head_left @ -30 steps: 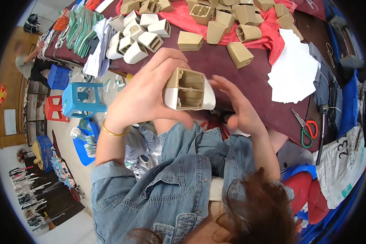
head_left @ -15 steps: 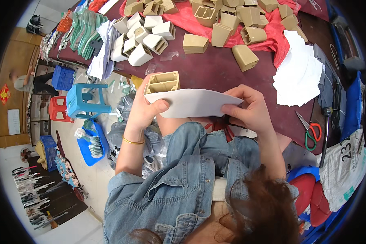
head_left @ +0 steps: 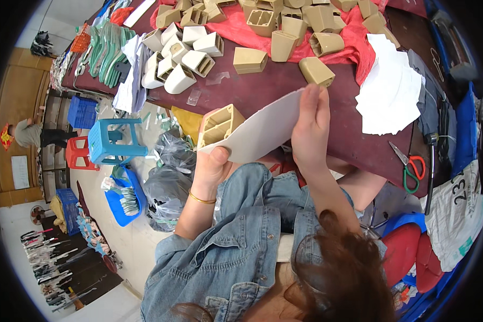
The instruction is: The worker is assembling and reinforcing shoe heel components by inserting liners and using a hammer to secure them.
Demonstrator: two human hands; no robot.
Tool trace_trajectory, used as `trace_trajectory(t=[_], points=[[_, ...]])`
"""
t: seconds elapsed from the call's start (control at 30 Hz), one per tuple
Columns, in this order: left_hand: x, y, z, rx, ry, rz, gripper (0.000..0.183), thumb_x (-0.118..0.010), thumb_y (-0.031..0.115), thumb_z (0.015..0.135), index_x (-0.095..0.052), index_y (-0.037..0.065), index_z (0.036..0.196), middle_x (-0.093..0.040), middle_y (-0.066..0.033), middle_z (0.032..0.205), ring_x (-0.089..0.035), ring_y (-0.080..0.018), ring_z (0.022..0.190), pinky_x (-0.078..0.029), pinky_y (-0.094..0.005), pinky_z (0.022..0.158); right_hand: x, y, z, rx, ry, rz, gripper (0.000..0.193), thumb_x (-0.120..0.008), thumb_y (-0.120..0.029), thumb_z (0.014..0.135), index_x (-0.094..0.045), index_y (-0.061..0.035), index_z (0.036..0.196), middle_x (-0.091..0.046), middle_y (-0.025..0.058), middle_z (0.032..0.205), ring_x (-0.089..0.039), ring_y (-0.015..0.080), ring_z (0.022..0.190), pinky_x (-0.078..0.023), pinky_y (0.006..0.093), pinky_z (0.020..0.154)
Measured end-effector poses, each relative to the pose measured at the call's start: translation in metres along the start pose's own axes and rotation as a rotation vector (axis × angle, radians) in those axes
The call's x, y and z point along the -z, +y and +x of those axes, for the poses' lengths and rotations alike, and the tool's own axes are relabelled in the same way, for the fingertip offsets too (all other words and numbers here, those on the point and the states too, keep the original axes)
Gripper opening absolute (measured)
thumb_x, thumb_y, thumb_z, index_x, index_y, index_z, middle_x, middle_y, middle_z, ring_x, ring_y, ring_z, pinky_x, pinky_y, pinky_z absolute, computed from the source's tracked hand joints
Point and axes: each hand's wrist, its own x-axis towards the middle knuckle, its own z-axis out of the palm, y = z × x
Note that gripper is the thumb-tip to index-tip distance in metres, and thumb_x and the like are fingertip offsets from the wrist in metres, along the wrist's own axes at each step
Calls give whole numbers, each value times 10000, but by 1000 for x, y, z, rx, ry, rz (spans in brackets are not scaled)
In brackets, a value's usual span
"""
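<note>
My left hand (head_left: 211, 167) is closed round a beige hollow plastic block (head_left: 223, 121), whose open, ribbed end faces up. The left thumb presses one end of a white sheet (head_left: 264, 130) against the block's near side. Pinched in my right hand (head_left: 310, 123) is the sheet's other end, pulled out and up to the right, so the sheet slants away from the block. Beyond my hands, several white hollow blocks (head_left: 181, 51) lie in a heap on the dark red tabletop (head_left: 268, 80). More beige blocks (head_left: 250, 60) are scattered to their right, some on a red cloth (head_left: 241, 36).
At right lie a stack of white sheets (head_left: 389, 91) and red-and-green-handled scissors (head_left: 411, 169). Green hangers (head_left: 104, 53) sit at the far left. On the floor are a blue stool (head_left: 115, 142), a blue basin (head_left: 124, 198) and plastic bags (head_left: 169, 188). A person (head_left: 29, 134) stands far left.
My right hand has risen with its end of the sheet, tilting the sheet upward. My left hand and the block have shifted slightly right and down, and the block is tilted more.
</note>
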Motion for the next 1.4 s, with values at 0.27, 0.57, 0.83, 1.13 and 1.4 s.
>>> trace_trajectory(t=[0.27,0.57,0.83,1.13,1.4], points=[[10,-12,-8,-2,-7,47,962,-828,512,602,-345,68,1307,-496,-57,1198,-511,-177,1108,-447,-338,931,-18,8,22,129,-23,-256,446,-402,-405,986,-409,-16,766,-445,94,592,-428,180,542,-395,347,530],[-4,-5,-11,19,-71,60,1060,-821,575,562,-319,46,1330,-445,-62,1249,-469,-175,1157,-415,-325,962,-32,19,19,15,-215,-290,464,-454,-409,964,-450,5,754,-543,188,634,-546,307,573,-423,392,544],[2,-6,-15,57,-171,11,1055,-825,563,572,-311,58,1343,-405,-47,1268,-450,-165,1167,-401,-319,967,-37,15,13,-133,-342,-264,495,-455,-420,962,-426,15,728,-513,178,607,-521,254,559,-416,389,540],[-13,-14,6,-223,-106,228,1259,-560,832,503,-212,52,1427,-489,-51,1112,-544,-136,942,-493,-283,774,-32,25,-5,-144,-288,-125,463,-478,-398,959,-418,-5,721,-491,136,581,-503,211,533,-403,375,509],[-14,-36,-2,-450,333,454,815,-423,698,819,-362,7,1248,-445,-83,1135,-487,-172,1005,-406,-294,888,-30,19,10,143,-127,-387,374,-436,-364,975,-417,-48,777,-517,139,573,-574,343,565,-420,407,489]])
